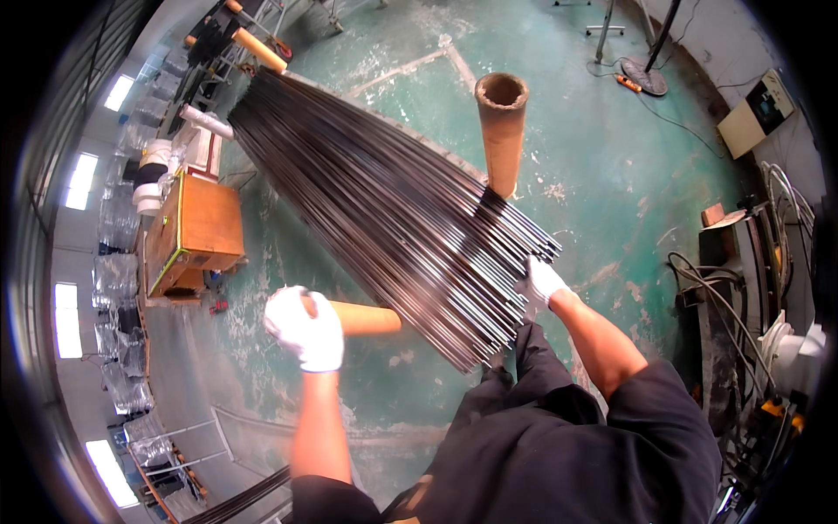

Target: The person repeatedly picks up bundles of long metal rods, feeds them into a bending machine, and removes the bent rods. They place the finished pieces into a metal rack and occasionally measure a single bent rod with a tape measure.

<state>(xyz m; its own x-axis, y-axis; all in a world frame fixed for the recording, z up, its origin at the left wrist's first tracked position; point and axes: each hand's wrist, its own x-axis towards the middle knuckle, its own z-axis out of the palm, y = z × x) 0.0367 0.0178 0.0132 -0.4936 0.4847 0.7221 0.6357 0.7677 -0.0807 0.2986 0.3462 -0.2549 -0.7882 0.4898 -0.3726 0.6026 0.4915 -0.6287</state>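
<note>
The dark metal rods (384,205) lay in a long bundle that ran from the upper left of the frame to just right of its middle, fanning wider toward the lower end, where the bright tips stood unevenly. The left hand (305,327), in a white glove, was left of the centre at the outer end of an orange-brown tube (367,320), whose other end met the bundle's left edge. Its fingers curved about that end, somewhat blurred, and I could not tell whether they pinched it. The right hand (543,281), also in a white glove, was at the rod tips, right of the centre; its fingers were partly lost against the metal, so I could not tell whether they pinched any rod or only rested there.

A second brown tube (502,135), hollow at its top, rose beside the bundle's right edge in the upper middle. Another orange tube (259,51) and a pale wrapped one (207,121) flanked the far end, in the upper left. A brown wooden box (209,218) stood on the left side, well apart from the rods. Worn green floor (602,157) spread beneath, and cables (720,293) looped at the right edge.
</note>
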